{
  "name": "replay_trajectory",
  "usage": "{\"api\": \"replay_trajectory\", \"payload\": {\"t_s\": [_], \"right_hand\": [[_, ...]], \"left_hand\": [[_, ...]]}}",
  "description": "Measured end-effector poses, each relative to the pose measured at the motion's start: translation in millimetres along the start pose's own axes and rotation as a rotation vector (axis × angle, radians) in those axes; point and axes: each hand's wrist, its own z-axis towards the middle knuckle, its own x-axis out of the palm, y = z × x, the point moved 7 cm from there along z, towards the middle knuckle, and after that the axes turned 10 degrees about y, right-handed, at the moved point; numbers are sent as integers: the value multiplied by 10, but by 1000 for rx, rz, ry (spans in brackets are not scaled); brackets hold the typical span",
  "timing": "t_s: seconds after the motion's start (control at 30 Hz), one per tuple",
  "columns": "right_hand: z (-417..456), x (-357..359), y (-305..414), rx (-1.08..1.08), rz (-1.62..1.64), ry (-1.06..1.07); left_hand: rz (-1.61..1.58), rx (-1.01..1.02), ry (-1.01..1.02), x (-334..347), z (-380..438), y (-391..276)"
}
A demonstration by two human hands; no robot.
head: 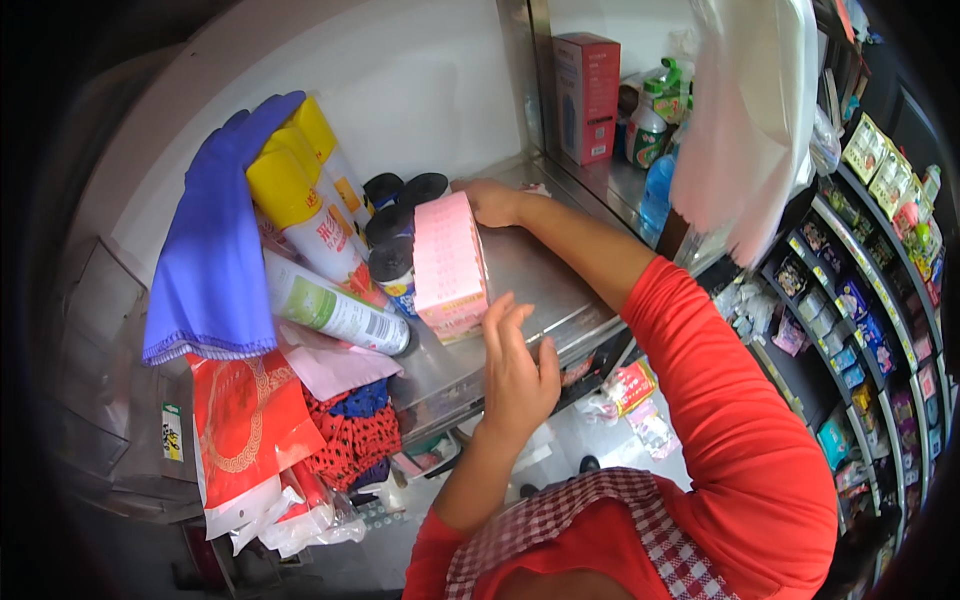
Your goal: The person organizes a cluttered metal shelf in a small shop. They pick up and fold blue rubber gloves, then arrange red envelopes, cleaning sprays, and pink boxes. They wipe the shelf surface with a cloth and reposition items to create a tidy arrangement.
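A row of pink packets (pixel 450 255) stands packed together on the metal shelf (pixel 555 277). At the row's far end is my right hand (pixel 491 202), its fingertips partly hidden behind the packets. My left hand (pixel 517 367) is beside the near end, fingers apart and holding nothing; whether a fingertip touches the packets I cannot tell. Black-topped rolls (pixel 391 259) stand close along the packets' left side. Left of them, yellow-capped spray cans (pixel 315 217) stand in a group, and a white and green spray can (pixel 334 304) leans at a slant.
A blue-violet cloth (pixel 225 240) drapes over the cans at the left. Below it hang a red plastic bag (pixel 251 427) and a red dotted cloth (pixel 352 435). A red box (pixel 589 97) and bottles stand behind the metal post. Whitish plastic bags (pixel 750 127) hang at the right, near stocked racks.
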Motion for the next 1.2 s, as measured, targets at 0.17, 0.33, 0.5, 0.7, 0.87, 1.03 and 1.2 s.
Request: {"api": "replay_trajectory", "payload": {"t_s": [0.17, 0.33, 0.5, 0.7, 0.87, 1.03, 1.2], "right_hand": [[-586, 93, 15, -74, 268, -19], [-1142, -80, 521, -32, 92, -12], [-1646, -36, 1012, -3, 71, 110], [-2126, 15, 1476, -54, 222, 237], [-2759, 299, 1543, 82, 1153, 348], [-3052, 286, 1432, 120, 1520, 9], [-3296, 403, 1376, 80, 1862, -193]], "left_hand": [[-116, -18, -14, 45, 13, 73], [-178, -33, -17, 73, 28, 68], [-324, -8, -56, 69, -8, 209], [-574, -13, -117, 25, -5, 365], [-804, -40, -88, 5, -125, 158], [-940, -154, 56, 222, -491, -15], [-1339, -417, 412, 726, -715, -39]]}}
